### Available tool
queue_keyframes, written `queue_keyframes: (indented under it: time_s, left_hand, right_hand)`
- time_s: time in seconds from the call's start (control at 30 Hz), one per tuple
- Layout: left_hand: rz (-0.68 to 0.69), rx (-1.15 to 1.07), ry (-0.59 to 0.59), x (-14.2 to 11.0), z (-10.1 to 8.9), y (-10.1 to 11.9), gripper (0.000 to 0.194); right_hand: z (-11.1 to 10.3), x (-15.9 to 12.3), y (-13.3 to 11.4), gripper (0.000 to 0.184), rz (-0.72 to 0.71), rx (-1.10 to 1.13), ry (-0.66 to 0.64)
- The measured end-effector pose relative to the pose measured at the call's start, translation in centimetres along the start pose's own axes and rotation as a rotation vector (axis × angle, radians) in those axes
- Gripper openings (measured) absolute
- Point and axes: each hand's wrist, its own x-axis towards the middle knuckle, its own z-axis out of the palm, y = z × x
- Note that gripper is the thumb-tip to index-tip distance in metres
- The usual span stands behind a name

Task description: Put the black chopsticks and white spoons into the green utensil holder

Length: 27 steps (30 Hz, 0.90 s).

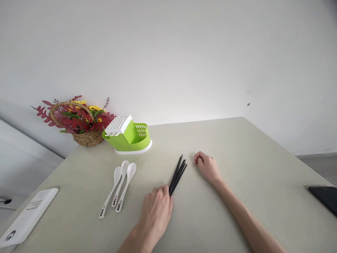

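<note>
A bundle of black chopsticks [178, 174] lies on the beige table [237, 147], pointing away from me. My left hand [156, 211] rests palm down at their near ends, fingers curled and touching them. My right hand [206, 166] lies to the right of the chopsticks, loosely curled into a fist, apart from them and holding nothing I can see. Three white spoons [119, 186] lie side by side to the left. Behind them stands a green cutlery holder [129, 135] with a white slotted lid.
A wicker basket of red and yellow flowers [79, 121] sits at the table's far left against the white wall. A white flat object [27, 218] lies at the near left edge. A dark flat object [325, 196] lies at the right edge.
</note>
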Motion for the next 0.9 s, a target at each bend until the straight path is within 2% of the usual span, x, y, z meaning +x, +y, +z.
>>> queue_keyframes:
  time_s: [0.23, 0.5, 0.9]
  left_hand:
    - [-0.023, 0.011, -0.021, 0.22, 0.3, 0.04, 0.027]
    - [-0.052, 0.007, -0.069, -0.1, -0.18, 0.26, 0.031]
    - [-0.078, -0.014, -0.014, -0.46, 0.47, -0.08, 0.031]
  right_hand:
    - [-0.04, -0.02, -0.15, 0.021, 0.019, -0.007, -0.002]
    - [-0.07, -0.07, -0.15, 0.022, 0.038, -0.021, -0.015]
    - [-0.03, -0.04, 0.02, 0.023, 0.046, -0.037, -0.023]
